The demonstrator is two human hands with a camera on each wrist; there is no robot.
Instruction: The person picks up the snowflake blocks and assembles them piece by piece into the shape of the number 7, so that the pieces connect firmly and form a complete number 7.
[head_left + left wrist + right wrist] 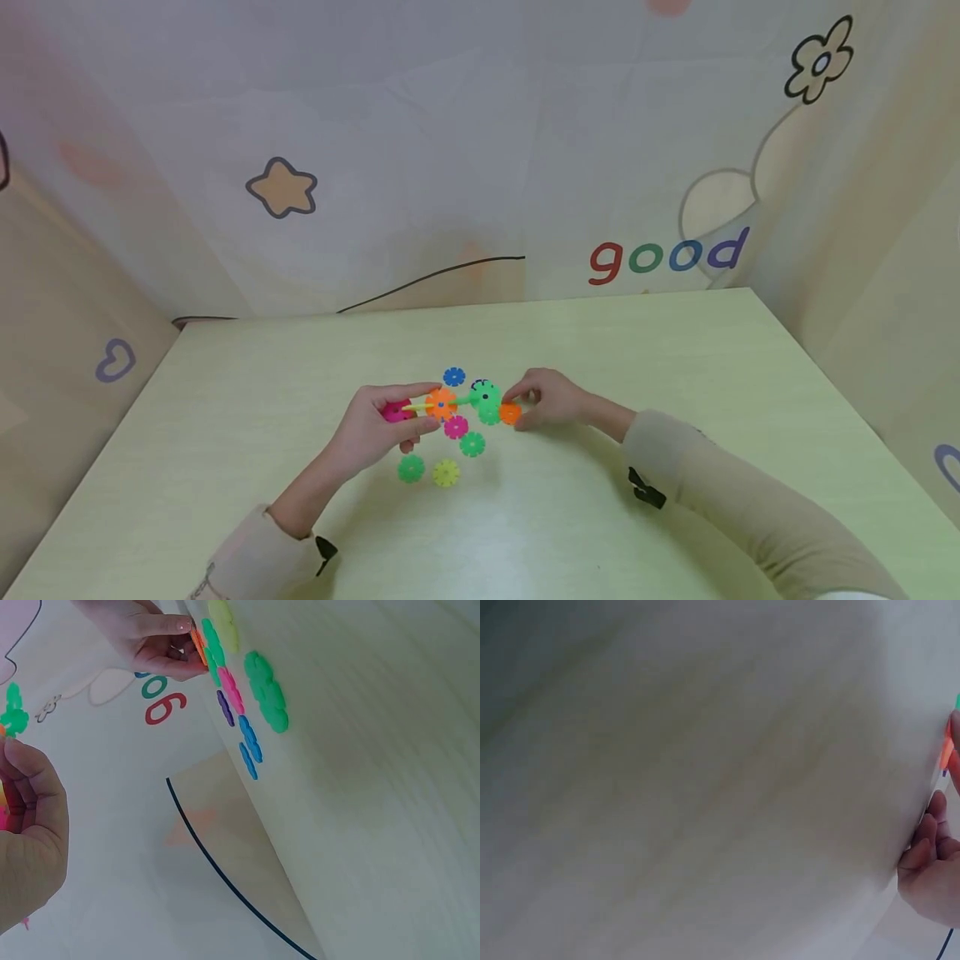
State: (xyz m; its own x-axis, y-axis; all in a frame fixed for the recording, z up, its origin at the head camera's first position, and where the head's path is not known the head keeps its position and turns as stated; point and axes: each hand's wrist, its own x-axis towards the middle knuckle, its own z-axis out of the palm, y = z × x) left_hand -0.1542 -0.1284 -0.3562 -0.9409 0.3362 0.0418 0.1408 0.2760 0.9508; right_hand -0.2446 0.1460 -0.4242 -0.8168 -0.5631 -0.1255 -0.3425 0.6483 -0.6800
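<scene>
In the head view my left hand [367,429] holds a chain of joined notched plastic discs, raised above the table. A pink disc [396,412], a yellow one seen edge-on, an orange disc [439,400] and a green disc [486,392] make up the chain. To its right, my right hand [553,398] pinches a loose orange disc [510,414] between thumb and fingers, low at the tabletop. The left wrist view shows that orange disc [199,646] on edge beside the other loose discs. Most of the chain is hidden there by my left hand [34,825].
Several loose discs lie on the pale table [570,525] around and below the hands, among them a blue disc [453,377], a pink disc [456,428], a green disc [411,468] and a yellow disc [446,473]. A printed curtain [420,125] hangs behind the table.
</scene>
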